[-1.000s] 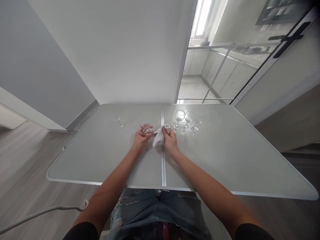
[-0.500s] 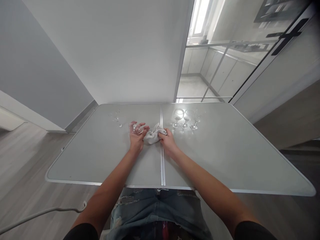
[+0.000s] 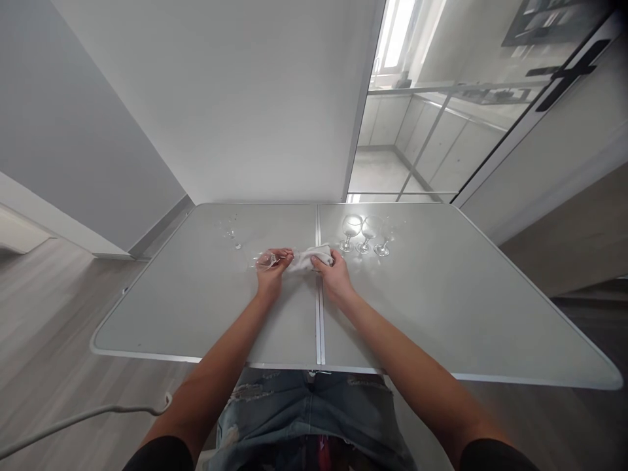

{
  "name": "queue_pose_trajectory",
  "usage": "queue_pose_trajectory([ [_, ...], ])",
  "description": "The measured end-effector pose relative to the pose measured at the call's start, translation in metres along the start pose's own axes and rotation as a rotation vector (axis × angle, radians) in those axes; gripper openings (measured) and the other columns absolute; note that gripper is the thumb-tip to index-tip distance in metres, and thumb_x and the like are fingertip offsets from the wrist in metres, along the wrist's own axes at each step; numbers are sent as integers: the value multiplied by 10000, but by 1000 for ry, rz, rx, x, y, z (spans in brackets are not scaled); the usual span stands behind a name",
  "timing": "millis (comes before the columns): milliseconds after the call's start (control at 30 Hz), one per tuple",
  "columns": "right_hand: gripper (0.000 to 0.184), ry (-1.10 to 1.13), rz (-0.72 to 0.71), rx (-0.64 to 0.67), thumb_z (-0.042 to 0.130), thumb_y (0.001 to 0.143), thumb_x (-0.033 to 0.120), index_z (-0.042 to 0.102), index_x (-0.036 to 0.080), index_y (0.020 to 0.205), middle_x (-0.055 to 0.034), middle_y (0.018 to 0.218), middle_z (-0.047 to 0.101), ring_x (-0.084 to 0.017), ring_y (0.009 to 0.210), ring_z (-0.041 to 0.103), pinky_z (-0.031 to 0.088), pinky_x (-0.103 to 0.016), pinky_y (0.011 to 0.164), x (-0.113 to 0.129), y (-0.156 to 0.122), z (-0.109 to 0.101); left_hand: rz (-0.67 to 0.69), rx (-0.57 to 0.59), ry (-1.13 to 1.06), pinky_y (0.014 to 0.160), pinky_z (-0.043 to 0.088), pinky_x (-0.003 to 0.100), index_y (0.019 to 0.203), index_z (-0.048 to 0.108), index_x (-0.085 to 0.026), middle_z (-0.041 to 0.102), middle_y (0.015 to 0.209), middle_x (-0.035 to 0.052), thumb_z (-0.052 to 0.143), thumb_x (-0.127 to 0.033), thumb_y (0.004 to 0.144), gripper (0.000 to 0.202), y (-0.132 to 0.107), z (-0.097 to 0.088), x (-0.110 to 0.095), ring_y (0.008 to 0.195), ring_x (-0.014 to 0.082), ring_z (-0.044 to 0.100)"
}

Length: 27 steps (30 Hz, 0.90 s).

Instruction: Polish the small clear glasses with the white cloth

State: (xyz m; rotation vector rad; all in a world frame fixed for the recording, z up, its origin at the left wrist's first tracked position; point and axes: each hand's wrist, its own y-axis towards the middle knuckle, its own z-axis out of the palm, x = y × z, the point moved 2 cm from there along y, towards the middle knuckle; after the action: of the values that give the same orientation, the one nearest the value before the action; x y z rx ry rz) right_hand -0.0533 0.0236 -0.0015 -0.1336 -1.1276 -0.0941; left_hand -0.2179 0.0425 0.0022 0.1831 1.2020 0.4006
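Observation:
My left hand (image 3: 271,271) is closed round a small clear stemmed glass (image 3: 265,260), held on its side above the grey folding table (image 3: 432,307). My right hand (image 3: 331,269) grips a white cloth (image 3: 305,257) that stretches across to the glass and touches it. Both hands are just left of and over the table's middle seam. Three clear stemmed glasses (image 3: 366,234) stand upright in a row just beyond my right hand. One more clear glass (image 3: 230,230) stands at the far left of the table.
A white wall rises behind the table, and a glass sliding door (image 3: 441,111) lies to the back right. A white cable (image 3: 83,415) runs over the wood floor at the lower left. My jeans show under the table's near edge.
The glass in my left hand has turned from resting in an open palm to lying sideways in a closed grip. The cloth has been pulled out longer between my hands.

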Motion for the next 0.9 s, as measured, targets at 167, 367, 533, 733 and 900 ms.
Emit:
queue_pose_trajectory([
  [167,402,61,30,-15,757,633,214,658,214,1022,-33,1020,710,-191,911,653,540,-318,787,5,0,-1,33,18,-43,970,529,425,765,677,-214,718,834,19,905,-322,670,270,0,1,-4,954,200,695],
  [367,334,31,63,-80,804,635,284,694,188,935,-57,985,731,-200,866,653,514,-304,719,-1,5,-8,9,177,-4,995,522,461,737,686,-208,705,803,25,897,-306,682,238,-11,9,-9,949,218,697],
  [533,439,118,83,-42,863,590,258,657,205,974,-25,921,724,-201,846,665,519,-308,718,5,1,-2,-4,279,49,1001,518,465,770,710,-202,718,845,46,866,-282,724,181,-16,14,-10,983,231,693],
  [733,404,110,159,190,848,597,251,687,205,964,-24,893,737,-197,812,658,512,-313,712,6,-4,8,-29,131,-16,910,548,403,767,703,-195,718,832,39,904,-287,669,242,-6,8,-3,951,216,693],
  [900,417,82,86,158,878,581,271,713,192,956,-38,931,746,-202,850,665,511,-332,793,0,-2,5,-61,74,-7,917,529,351,784,737,-198,734,1038,53,896,-292,678,213,-1,2,6,967,182,682],
])
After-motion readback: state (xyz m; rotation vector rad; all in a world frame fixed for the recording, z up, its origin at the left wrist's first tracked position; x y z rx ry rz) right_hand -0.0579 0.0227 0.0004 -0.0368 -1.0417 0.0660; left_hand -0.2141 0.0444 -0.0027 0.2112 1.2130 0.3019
